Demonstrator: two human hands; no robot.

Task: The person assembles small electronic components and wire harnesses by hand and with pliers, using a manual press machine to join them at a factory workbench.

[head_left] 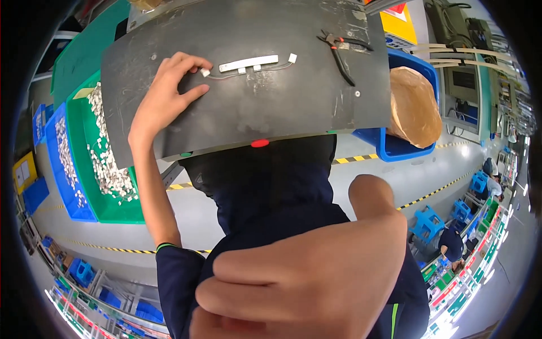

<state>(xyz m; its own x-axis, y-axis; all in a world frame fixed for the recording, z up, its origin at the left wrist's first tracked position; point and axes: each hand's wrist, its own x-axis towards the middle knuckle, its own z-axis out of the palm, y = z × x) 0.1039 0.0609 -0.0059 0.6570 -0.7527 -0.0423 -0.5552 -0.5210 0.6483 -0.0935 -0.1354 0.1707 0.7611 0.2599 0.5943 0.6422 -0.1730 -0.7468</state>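
Observation:
On the dark grey work board lies a white strip-shaped part [249, 63] with thin wires along its near side. Small white connectors sit on the wires; one connector [292, 58] is at the right end, another connector [205, 73] at the left end. My left hand [161, 93] rests on the board with its thumb and fingers apart, the index fingertip at the left connector. Large and close to the camera, my right hand [316, 268] is raised off the board with its fingers curled. Whatever it may hold is hidden.
Pliers with red-and-black handles [343, 53] lie at the board's right. A blue bin [389, 148] holds a brown paper bag [415, 104]. On the left stand a green bin [121, 213] and a blue bin [82, 212] of small white parts. A red button [259, 143] sits at the near edge.

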